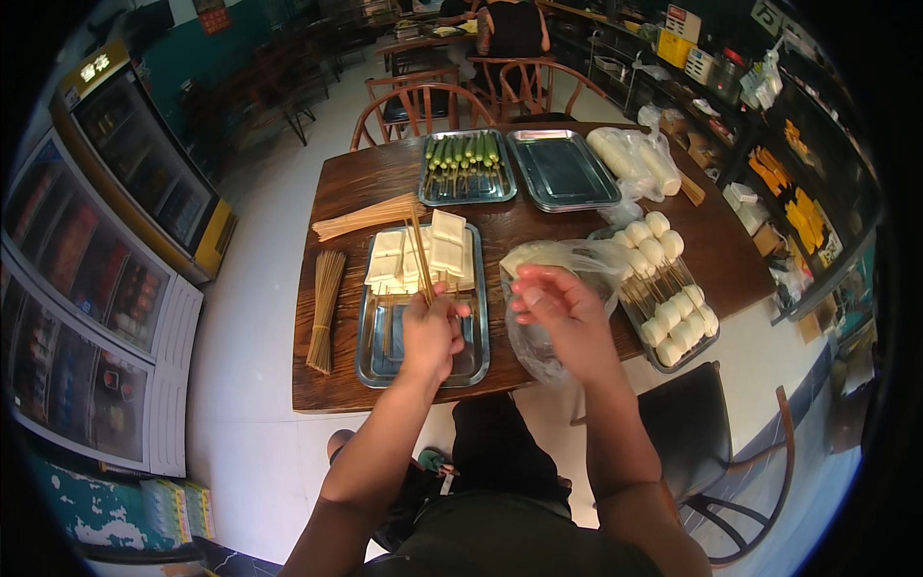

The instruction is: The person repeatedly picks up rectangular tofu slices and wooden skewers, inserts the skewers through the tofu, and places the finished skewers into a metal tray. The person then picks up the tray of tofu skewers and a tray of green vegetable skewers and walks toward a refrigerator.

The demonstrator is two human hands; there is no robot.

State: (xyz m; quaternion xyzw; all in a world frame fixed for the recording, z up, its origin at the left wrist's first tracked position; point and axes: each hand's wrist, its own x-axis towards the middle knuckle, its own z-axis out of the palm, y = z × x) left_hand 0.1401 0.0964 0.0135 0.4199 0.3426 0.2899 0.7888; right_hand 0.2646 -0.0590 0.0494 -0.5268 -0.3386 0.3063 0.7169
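Observation:
My left hand (434, 328) grips several thin bamboo skewers (419, 252), their tips pointing away from me above a metal tray (478, 360). Flat white rectangular food pieces (387, 254), some on skewers, lie on that tray's far half. To the right, my right hand (559, 306) is raised with fingers curled over a clear plastic bag (530, 353); pale pieces show in the bag's far part. Whether the fingertips touch the bag or hold a piece cannot be told. Beyond the left tray lies a loose pile of skewers (364, 216), and a banded skewer bundle (327, 310) lies left of it.
Okra skewers (461, 151) fill a far tray beside stacked metal trays (564, 169). Bagged white rolls (627, 162) lie far right, near skewered white cylinders (678, 324) on another tray. A chair (692, 433) stands near right, wooden chairs (425, 108) beyond the table, and a person (513, 29) sits farther off.

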